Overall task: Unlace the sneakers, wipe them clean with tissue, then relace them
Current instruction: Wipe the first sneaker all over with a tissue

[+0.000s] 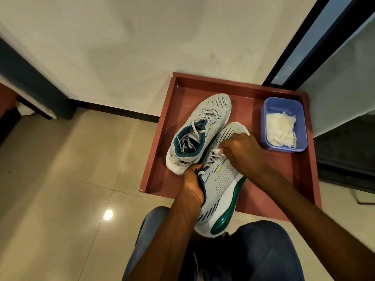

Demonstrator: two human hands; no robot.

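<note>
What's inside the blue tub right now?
The blue tub holds a crumpled white tissue wad on its near side. Anything beneath the wad is hidden.

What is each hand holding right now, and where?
Left hand grips the near sneaker at its collar; right hand pinches a tissue on its laces.

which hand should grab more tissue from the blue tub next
Right. The right hand is on the near sneaker's toe end, beside the blue tub of tissue; the left hand grips the collar, steadying it.
</note>
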